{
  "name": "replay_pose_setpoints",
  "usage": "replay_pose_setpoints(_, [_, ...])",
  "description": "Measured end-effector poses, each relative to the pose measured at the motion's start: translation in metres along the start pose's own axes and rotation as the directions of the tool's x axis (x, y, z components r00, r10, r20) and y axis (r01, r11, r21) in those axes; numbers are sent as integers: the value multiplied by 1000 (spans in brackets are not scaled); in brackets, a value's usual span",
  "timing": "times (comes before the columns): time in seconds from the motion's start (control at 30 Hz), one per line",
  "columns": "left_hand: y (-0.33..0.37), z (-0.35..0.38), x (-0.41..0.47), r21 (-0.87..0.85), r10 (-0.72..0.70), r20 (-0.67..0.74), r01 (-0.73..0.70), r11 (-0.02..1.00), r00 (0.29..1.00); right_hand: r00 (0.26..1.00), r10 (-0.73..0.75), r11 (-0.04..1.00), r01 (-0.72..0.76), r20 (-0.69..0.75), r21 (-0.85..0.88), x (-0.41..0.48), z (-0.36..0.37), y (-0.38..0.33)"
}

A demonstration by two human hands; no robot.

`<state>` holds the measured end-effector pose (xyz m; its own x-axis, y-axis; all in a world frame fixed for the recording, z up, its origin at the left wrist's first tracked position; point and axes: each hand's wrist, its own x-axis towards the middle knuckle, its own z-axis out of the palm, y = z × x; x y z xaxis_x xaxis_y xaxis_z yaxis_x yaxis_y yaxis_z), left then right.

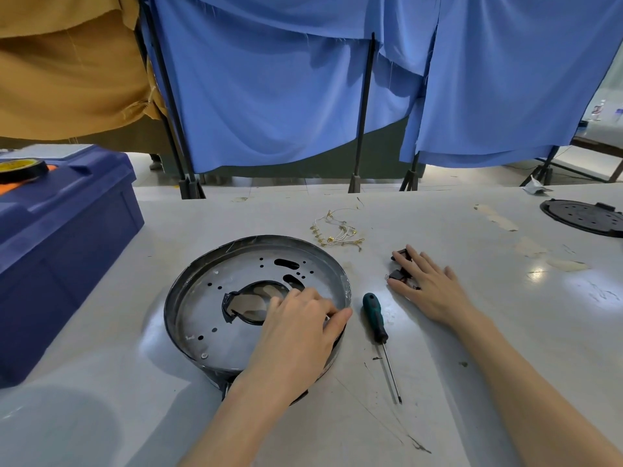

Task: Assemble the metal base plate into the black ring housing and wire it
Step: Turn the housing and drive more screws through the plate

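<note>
The black ring housing (175,294) lies on the white table with the round metal base plate (215,298) sitting inside it. My left hand (300,328) grips the ring's right rim, fingers resting on the plate near its centre cut-out and thumb outside the rim. My right hand (428,284) lies flat, fingers straight, on small black parts (399,264) to the right of the ring. A bundle of thin wires with gold terminals (337,232) lies behind the ring.
A green-handled screwdriver (379,328) lies between my hands. A blue toolbox (60,241) with a tape roll (22,170) on top stands at the left. A black perforated disc (583,217) sits at the far right. Blue curtains hang behind.
</note>
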<state>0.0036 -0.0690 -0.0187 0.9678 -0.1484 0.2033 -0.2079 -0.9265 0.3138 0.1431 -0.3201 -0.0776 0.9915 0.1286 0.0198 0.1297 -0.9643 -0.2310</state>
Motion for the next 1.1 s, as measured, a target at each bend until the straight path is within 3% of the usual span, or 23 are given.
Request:
replay_pose_setpoints(0.4, [-1,-3,-3,-76,-32,57,36,996,998,997,-76,997,76,-13,-15,-14,10,-42])
replay_pose_setpoints(0.67, [-7,-4,-3,-78,-42,50,46,996,998,999,-26,1000,26,-25,-13,-10,16,-59])
replay_pose_setpoints(0.8, [-8,-4,-3,-75,-50,61,55,996,997,996,-8,988,23,-93,156,-16,10,-57])
replay_pose_setpoints(0.9, [-8,-4,-3,-72,-49,62,54,996,997,965,-34,908,138,-260,395,-24,0,-56])
replay_pose_setpoints(1.0, [-7,-5,-3,-64,-50,66,54,996,997,901,245,742,64,-358,667,-28,-14,-46])
replay_pose_setpoints(1.1, [-7,-5,-4,-60,-45,72,50,997,996,852,431,767,-172,-298,618,-28,-20,-24])
